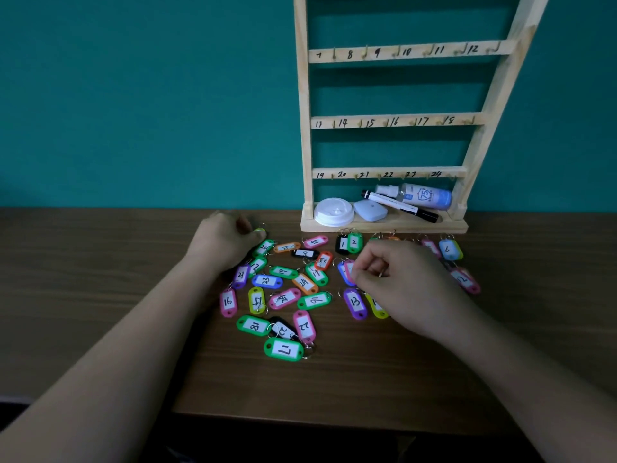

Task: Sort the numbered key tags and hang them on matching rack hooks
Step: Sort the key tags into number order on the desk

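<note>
Key tags (283, 349): smooth glossy coloured plastic shells, matt white paper inserts, thin shiny metal split rings (272, 328).
Rack (394, 119): pale bare wood, matt, grain visible; hooks (334, 55) brass-toned metal.
Table (334, 379): dark wood grain, low sheen.
Lid (334, 212): white plastic, smooth.
Spray bottle (424, 195): translucent plastic.
Wall (150, 111): matt teal.

This looks like a desk corner in an office or study. A dark wood-grain desk (100, 295) stands flush against a plain teal wall (133, 95). At the desk's back edge, a pine key rack (394, 120) with handwritten numbers holds a marker pen (400, 206), a sanitiser spray bottle (424, 195) and a white plastic lid (334, 212) on its base ledge.
</note>
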Demonstrator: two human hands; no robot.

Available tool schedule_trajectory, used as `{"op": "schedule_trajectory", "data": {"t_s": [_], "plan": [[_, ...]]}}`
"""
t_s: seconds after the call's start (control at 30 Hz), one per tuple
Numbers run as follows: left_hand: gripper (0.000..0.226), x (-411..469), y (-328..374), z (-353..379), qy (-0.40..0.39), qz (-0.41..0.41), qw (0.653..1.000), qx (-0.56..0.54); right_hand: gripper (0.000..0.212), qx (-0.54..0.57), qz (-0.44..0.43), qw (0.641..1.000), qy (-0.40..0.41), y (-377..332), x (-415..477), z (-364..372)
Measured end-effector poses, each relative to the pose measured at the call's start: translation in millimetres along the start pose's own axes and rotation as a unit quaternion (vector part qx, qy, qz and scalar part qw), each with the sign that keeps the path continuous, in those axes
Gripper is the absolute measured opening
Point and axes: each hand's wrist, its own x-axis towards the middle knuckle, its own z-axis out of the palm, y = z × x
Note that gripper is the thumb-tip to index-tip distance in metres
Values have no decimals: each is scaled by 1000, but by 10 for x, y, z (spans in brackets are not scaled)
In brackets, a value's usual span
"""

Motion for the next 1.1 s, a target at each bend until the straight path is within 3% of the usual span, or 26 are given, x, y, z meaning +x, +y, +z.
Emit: {"op": "schedule_trajectory", "data": {"t_s": [0.3,0.5,0.67,0.9,0.97,1.1], "plan": [[20,-71,29,-52,-10,-7,1000,0,6,11,-64,998,-25,-370,9,447],[19,-235,53,-214,21,27,997,-67,7,8,-68,997,-18,-473,107,539],[19,-508,255,-354,-55,48,966,-249,17,87,-71,993,20,-490,205,627],[19,-797,459,-456,-152,77,918,-357,19,215,-26,973,86,-431,285,622],[16,-813,457,-473,-166,90,917,-352,15,258,-19,962,87,-437,280,612],[10,-737,308,-580,-197,146,938,-244,12,301,-1,950,82,-414,289,557]]}}
